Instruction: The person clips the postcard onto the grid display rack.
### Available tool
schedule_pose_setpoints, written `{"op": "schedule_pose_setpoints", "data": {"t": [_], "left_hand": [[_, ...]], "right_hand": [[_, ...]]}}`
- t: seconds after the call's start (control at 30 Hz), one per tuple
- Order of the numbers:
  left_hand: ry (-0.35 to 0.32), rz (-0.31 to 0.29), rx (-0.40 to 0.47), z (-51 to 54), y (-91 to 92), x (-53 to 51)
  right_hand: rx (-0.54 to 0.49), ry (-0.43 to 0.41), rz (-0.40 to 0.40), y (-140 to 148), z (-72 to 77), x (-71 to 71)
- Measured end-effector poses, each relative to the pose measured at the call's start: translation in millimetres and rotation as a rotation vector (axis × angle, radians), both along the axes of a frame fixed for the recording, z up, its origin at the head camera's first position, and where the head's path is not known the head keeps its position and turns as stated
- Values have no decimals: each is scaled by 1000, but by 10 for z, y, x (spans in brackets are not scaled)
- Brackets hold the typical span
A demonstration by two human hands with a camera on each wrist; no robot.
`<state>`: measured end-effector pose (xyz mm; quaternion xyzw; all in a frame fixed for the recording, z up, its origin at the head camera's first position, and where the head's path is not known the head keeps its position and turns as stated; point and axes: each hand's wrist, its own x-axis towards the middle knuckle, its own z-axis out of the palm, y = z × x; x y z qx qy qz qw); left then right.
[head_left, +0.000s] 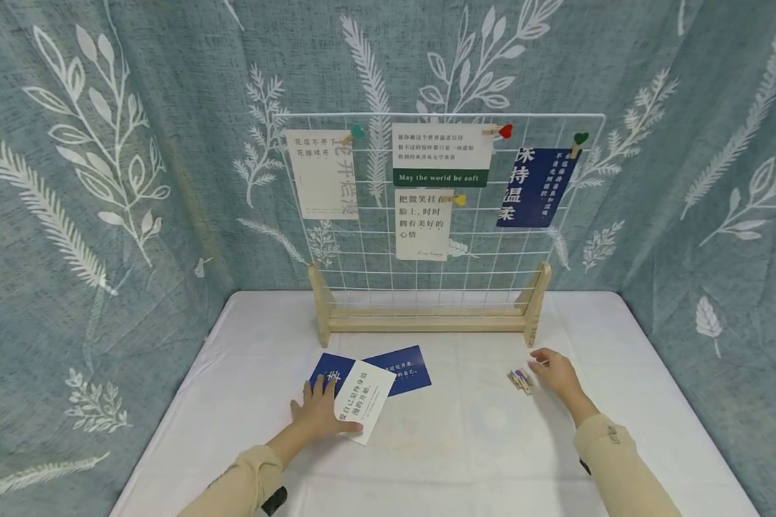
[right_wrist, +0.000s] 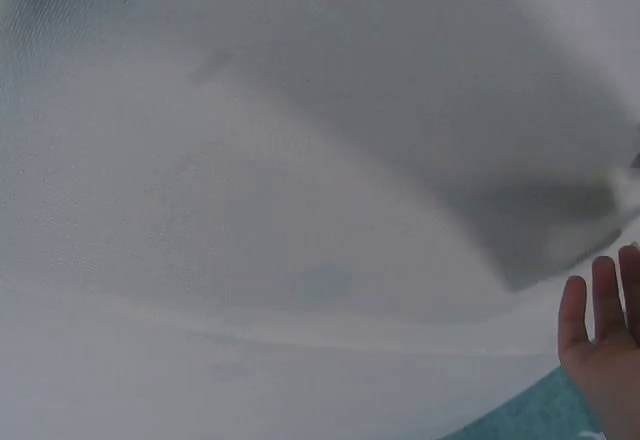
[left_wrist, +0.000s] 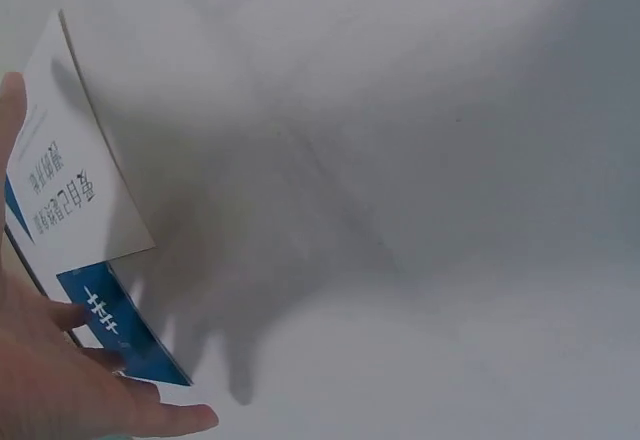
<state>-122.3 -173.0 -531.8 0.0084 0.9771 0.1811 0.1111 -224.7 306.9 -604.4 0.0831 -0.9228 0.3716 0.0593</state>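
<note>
With fingers spread, my left hand (head_left: pixel 317 416) lies at the left side of a small stack of cards. Its thumb reaches the lower edge of a white card (head_left: pixel 366 402) with dark lettering, and its fingertips are by a blue card (left_wrist: pixel 130 330) partly under the white one. Another blue card (head_left: pixel 414 370) sticks out to the right. My right hand (head_left: pixel 558 375) hovers or rests just right of a small pile of wooden clips (head_left: pixel 520 381), fingers loosely bent; nothing shows in it. In the right wrist view, only some fingers (right_wrist: pixel 605 305) appear at the edge.
Behind stands a white wire grid (head_left: pixel 420 276) on a wooden stand (head_left: pixel 427 324). Clips with coloured hearts hold several cards on it, among them a blue card (head_left: pixel 537 188) at right and a cream card (head_left: pixel 323 176) at left. Patterned curtains (head_left: pixel 168 237) surround the white table (head_left: pixel 453 459).
</note>
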Motion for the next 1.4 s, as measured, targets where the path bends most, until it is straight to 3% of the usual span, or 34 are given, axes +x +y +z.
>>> {"op": "schedule_pose_setpoints", "data": {"t": [0.07, 0.13, 0.33, 0.6, 0.83, 1.13, 1.4], "left_hand": [[-37, -7, -4, 27, 1, 3], [-70, -8, -2, 54, 3, 15], [-83, 4, 4, 64, 16, 43], [-65, -6, -18, -32, 53, 57], [-61, 0, -2, -34, 88, 77], [-9, -10, 19, -93, 112, 89], [24, 80, 121, -62, 95, 108]], "right_hand": [[71, -126, -31, -162, 317, 185], [104, -159, -28, -244, 462, 278], [137, -160, -11, -311, 628, 395], [202, -191, -31, -335, 635, 462], [213, -209, -81, -387, 599, 487], [232, -159, -99, -422, 551, 474], [215, -173, -79, -472, 505, 516]]}}
